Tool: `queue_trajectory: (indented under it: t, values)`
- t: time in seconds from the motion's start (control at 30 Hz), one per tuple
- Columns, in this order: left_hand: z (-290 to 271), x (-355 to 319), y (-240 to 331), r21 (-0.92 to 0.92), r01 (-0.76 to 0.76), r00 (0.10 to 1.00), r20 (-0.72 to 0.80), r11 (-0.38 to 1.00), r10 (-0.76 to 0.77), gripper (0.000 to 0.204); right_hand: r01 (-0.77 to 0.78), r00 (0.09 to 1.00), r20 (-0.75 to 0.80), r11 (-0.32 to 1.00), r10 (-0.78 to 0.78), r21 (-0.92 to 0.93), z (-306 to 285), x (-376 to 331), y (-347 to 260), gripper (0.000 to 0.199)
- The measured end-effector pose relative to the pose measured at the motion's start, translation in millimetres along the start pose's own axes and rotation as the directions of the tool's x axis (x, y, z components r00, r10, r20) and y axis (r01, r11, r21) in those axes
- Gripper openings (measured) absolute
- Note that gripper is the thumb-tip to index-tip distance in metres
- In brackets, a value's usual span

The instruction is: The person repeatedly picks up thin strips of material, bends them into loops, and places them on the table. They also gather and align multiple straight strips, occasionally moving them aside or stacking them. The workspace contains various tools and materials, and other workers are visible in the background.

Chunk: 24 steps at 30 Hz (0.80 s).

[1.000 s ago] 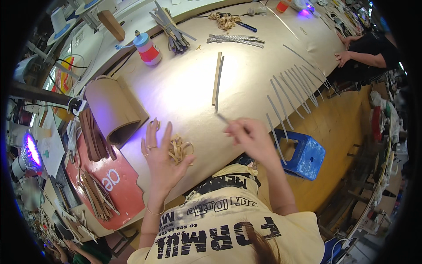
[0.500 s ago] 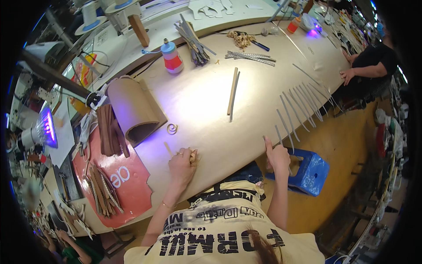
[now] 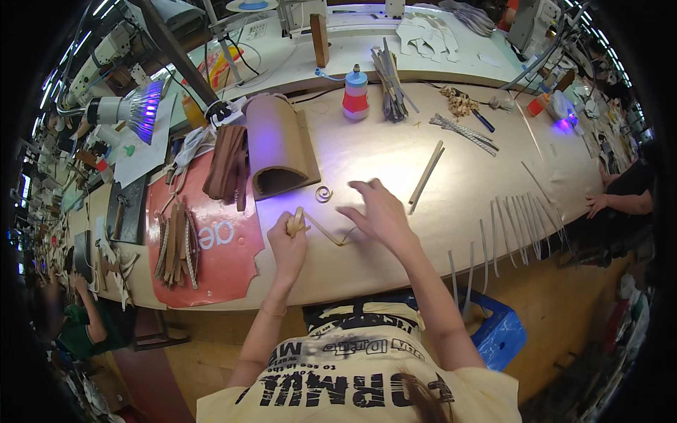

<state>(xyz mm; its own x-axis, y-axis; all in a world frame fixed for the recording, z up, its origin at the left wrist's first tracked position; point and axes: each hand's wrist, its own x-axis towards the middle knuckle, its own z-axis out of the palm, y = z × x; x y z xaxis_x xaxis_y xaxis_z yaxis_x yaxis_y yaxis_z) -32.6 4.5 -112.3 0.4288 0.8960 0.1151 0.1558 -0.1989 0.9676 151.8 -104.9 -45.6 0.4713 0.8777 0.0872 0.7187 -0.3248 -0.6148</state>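
My left hand (image 3: 288,243) is closed around a crumpled wad of thin tan strip (image 3: 297,224), above the table near its front edge. From it a loose length of tan strip (image 3: 326,233) runs right in a bent line, its far end close under my right hand. My right hand (image 3: 381,215) is open, thumb and fingers spread over the table, somewhat blurred. Just beyond the two hands lies a small coiled tan strip (image 3: 324,194). Farther right, a tan strip and a thin grey one (image 3: 427,176) lie side by side.
A brown arched form (image 3: 278,144) stands left of centre, beside brown strips (image 3: 227,166) and a red sheet (image 3: 211,275). Behind are a glue bottle (image 3: 355,99) and bundled strips (image 3: 392,88). Grey strips (image 3: 518,218) overhang the front edge above a blue stool (image 3: 499,335). Another person's hand (image 3: 596,204) is at right.
My right hand has come from the grey strips at the table's edge to the middle, its fingers now spread. My left hand stays closed on the wad. The view has turned left.
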Motion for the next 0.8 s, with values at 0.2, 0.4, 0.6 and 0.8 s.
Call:
queue_trajectory:
  t: [0.2,0.4,0.6,0.8]
  values:
    - [41,9,14,0.739,-0.126,0.991,0.07,0.661,0.111,0.071,-0.25,0.959,-0.195,0.935,0.204,-0.252,-87,113,119,0.048]
    - [70,-5,37,0.805,-0.224,0.953,0.299,0.549,-0.049,0.101,-0.557,0.791,-0.431,0.804,0.435,-0.21,-148,173,247,0.101]
    - [73,2,19,0.731,-0.256,0.947,0.32,0.632,0.014,0.042,-0.525,0.799,-0.512,0.781,0.316,-0.338,-105,215,281,0.068]
    - [73,18,-10,0.608,-0.435,0.9,0.267,0.664,0.345,0.024,-0.212,0.905,-0.419,0.933,0.075,-0.29,-99,226,318,0.032]
